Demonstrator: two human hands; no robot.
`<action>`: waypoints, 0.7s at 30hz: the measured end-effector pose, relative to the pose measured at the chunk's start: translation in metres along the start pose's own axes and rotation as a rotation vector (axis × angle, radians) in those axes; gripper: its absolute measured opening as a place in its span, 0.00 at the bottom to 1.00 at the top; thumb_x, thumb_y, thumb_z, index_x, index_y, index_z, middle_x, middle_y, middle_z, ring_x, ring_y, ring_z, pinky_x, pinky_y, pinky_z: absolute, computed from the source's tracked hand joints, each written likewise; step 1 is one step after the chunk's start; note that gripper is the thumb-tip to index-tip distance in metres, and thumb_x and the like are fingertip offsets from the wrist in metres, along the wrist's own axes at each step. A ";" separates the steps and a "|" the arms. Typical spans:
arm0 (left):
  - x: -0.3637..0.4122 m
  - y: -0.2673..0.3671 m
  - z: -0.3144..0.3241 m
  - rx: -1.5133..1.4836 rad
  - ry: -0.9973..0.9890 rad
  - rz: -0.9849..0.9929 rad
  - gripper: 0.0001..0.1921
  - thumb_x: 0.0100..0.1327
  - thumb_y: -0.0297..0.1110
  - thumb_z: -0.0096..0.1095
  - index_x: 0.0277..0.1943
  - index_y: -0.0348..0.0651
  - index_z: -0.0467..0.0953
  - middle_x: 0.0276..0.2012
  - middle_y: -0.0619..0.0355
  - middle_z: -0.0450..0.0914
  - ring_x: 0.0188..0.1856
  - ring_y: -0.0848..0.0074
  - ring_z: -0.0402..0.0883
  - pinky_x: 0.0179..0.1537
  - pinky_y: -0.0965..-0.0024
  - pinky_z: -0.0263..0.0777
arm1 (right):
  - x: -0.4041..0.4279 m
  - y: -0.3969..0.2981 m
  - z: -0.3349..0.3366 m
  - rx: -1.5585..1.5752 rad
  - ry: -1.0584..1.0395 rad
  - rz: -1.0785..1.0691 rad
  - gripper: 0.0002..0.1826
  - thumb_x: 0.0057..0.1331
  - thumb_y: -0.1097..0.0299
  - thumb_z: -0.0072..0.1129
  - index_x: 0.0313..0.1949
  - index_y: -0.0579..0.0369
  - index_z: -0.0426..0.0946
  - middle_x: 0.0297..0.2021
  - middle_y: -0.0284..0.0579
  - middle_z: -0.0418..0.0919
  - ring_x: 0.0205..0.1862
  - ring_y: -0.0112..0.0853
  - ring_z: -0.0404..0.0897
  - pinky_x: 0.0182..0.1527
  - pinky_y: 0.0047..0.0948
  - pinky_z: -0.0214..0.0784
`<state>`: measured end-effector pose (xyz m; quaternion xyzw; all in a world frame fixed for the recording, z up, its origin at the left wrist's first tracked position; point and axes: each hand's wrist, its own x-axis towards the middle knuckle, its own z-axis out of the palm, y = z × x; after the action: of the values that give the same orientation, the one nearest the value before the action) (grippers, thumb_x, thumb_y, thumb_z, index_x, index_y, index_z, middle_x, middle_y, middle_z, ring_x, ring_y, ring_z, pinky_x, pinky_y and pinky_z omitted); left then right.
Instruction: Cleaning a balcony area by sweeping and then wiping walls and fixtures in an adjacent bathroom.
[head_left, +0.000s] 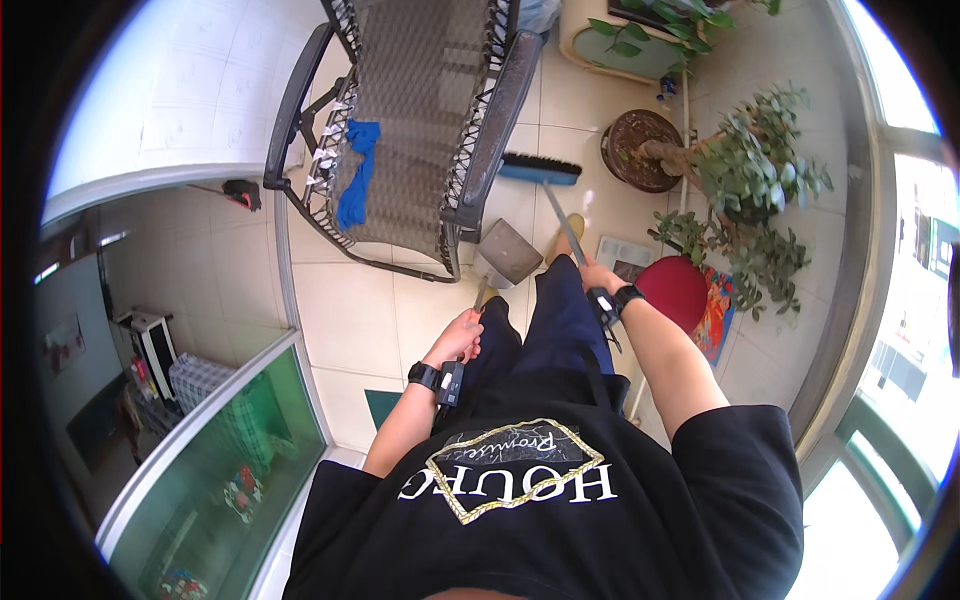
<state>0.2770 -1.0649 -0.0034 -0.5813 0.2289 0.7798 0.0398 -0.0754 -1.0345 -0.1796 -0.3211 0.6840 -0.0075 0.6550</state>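
My left hand (454, 337) is closed around the handle of a grey dustpan (509, 253), whose pan is in front of my left foot, close to the chair's front corner. In my right hand (600, 276) is the grey pole of a broom (541, 171). Its blue head with dark bristles lies across the tiles beyond the dustpan, one end beside the chair's armrest. A gap of bare tile separates the broom head from the dustpan.
A mesh reclining chair (412, 150) with a blue cloth (360, 172) stands ahead. To the right are a potted plant (641, 150), a red round seat (673, 294) and a window wall. A green-glazed sliding door (225, 465) borders the left. A cabinet (615, 52) stands at the back.
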 end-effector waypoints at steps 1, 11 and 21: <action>-0.011 -0.015 -0.011 -0.022 0.011 -0.014 0.15 0.61 0.28 0.46 0.52 0.47 0.63 0.20 0.64 0.65 0.16 0.80 0.66 0.18 0.77 0.64 | -0.027 -0.016 0.024 0.027 -0.048 0.041 0.29 0.67 0.64 0.38 0.65 0.49 0.44 0.17 0.42 0.71 0.15 0.31 0.72 0.18 0.32 0.64; -0.054 -0.045 -0.025 0.029 -0.072 0.053 0.14 0.61 0.26 0.45 0.50 0.48 0.64 0.19 0.66 0.63 0.15 0.83 0.63 0.14 0.79 0.60 | -0.202 0.005 0.063 0.696 0.076 0.235 0.28 0.68 0.64 0.39 0.66 0.36 0.48 0.17 0.35 0.63 0.13 0.20 0.61 0.14 0.21 0.58; -0.097 -0.093 0.007 0.042 0.047 0.091 0.15 0.61 0.26 0.43 0.51 0.47 0.63 0.19 0.65 0.63 0.14 0.83 0.63 0.15 0.80 0.60 | -0.109 0.063 0.014 1.757 -0.135 0.179 0.14 0.60 0.74 0.53 0.40 0.37 0.66 0.23 0.33 0.65 0.22 0.25 0.66 0.20 0.24 0.61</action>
<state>0.3321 -0.9597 0.0590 -0.5874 0.2725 0.7620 0.0110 -0.0971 -0.9297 -0.1118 0.3528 0.4137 -0.4600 0.7020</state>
